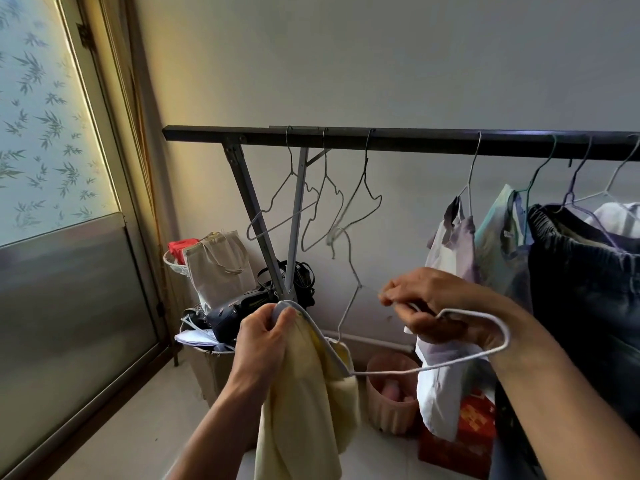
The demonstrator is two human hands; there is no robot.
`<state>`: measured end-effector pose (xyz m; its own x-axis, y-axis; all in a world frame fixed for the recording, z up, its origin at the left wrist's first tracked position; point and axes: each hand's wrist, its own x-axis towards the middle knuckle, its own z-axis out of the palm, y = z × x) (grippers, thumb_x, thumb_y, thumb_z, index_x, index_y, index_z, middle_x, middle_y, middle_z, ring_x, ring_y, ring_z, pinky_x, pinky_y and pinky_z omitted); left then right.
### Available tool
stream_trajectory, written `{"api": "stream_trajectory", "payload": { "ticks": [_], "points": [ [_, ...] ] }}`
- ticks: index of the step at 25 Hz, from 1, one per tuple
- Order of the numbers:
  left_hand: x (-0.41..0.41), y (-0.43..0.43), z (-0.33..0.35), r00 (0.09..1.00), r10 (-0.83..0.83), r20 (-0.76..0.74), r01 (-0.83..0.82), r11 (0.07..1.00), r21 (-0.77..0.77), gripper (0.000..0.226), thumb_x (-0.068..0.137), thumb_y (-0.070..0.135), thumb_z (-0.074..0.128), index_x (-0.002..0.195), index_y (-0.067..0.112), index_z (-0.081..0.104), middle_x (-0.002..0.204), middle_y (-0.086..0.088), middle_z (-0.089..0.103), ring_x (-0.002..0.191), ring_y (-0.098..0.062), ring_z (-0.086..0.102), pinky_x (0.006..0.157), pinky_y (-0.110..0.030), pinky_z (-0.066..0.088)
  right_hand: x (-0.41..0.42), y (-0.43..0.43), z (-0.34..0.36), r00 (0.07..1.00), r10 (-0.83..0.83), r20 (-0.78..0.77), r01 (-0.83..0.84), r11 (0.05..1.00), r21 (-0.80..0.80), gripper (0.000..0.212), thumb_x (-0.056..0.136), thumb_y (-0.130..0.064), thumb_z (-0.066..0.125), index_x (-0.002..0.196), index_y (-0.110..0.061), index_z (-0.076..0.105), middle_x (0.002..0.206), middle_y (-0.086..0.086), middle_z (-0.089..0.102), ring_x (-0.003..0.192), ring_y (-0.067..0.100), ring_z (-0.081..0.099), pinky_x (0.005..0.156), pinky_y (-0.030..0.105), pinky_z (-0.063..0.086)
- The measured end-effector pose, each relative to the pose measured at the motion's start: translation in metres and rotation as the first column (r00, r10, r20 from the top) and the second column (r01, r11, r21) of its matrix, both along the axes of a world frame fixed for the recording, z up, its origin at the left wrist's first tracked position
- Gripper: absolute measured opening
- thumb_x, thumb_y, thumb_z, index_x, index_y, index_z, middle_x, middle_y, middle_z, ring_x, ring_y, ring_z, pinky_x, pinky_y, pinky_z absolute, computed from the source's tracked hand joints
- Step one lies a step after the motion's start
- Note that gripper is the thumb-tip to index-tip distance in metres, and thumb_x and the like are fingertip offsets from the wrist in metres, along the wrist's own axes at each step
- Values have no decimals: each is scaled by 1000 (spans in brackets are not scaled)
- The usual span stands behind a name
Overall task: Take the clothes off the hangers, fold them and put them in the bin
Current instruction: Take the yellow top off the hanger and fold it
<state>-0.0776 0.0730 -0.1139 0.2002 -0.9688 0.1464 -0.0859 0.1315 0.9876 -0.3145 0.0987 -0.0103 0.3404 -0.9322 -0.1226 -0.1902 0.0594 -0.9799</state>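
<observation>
Two bare forearms reach up from the bottom of the head view. The left hand [266, 334] is clamped on the grey-trimmed neckline of a pale yellow garment [304, 410], which hangs down in loose folds between the arms. The right hand [426, 303], held apart from the left and slightly higher, pinches the upper wire of a light wire hanger [415, 369] between thumb and fingertips. One shoulder of the hanger sits inside the garment's neck; the other shoulder loops bare around the right wrist, and the hook points up and left, clear of the rail.

Behind the hands a black clothes rail [398, 140] crosses the frame on grey angled legs. Three empty wire hangers [323, 209] dangle from its left half. On its right half hang a white and lavender garment [446, 244], a pale green one [498, 237], dark trousers with an elastic waistband [581, 271] and a white piece [620, 216] at the frame's edge.

On the tiled floor under the rail stand a pink ribbed bin [391, 407], a red box [464, 438] and, to the left, a cardboard box [207, 372] piled with a black bag [242, 310] and a canvas tote [218, 265]. A window with bamboo-patterned film [34, 116] fills the left side.
</observation>
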Motion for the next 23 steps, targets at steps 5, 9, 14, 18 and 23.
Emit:
{"api": "stream_trajectory", "payload": {
  "ticks": [5, 9, 14, 18, 23],
  "points": [
    [5, 2, -8, 997, 62, 46, -63, 998, 17, 20, 94, 24, 61, 78, 17, 71, 74, -6, 71, 72, -23, 66, 69, -39, 56, -11, 3, 11, 983, -76, 168, 76, 997, 7, 16, 98, -8, 35, 85, -4, 44, 38, 3, 26, 22, 8, 15, 36, 9, 10],
    [1, 12, -2, 997, -30, -65, 33, 998, 52, 24, 91, 14, 62, 73, 1, 70, 60, -8, 61, 54, -15, 56, 50, -22, 46, -14, -4, 23, 885, -294, 361, 343, 936, -80, 29, 99, -7, 33, 70, -10, 34, 43, 6, 27, 23, 7, 17, 33, 8, 14],
    [2, 22, 17, 959, -130, -253, 138, 990, 13, 17, 86, 14, 68, 74, 5, 76, 69, -13, 69, 63, -19, 62, 64, -29, 51, -1, -49, 46, 820, -421, 389, 542, 789, -289, 25, 98, -4, 32, 75, -11, 36, 43, 4, 37, 30, 11, 25, 41, 15, 17],
    [6, 26, 32, 921, -161, -356, 172, 985, 1, 18, 73, 20, 73, 79, 4, 78, 79, -19, 71, 72, -24, 63, 71, -33, 53, -3, -88, 66, 811, -526, 257, 585, 744, -323, 29, 94, -2, 29, 67, -9, 37, 47, 7, 40, 30, 12, 27, 38, 16, 20],
    [6, 39, 50, 906, -180, -384, 185, 982, -24, 18, 71, 20, 72, 80, 6, 78, 74, -12, 72, 63, -16, 66, 55, -22, 55, 0, -103, 47, 790, -605, 101, 610, 758, -231, 23, 95, -5, 32, 77, -3, 46, 50, 9, 48, 30, 14, 36, 38, 17, 28]
  ]
}}
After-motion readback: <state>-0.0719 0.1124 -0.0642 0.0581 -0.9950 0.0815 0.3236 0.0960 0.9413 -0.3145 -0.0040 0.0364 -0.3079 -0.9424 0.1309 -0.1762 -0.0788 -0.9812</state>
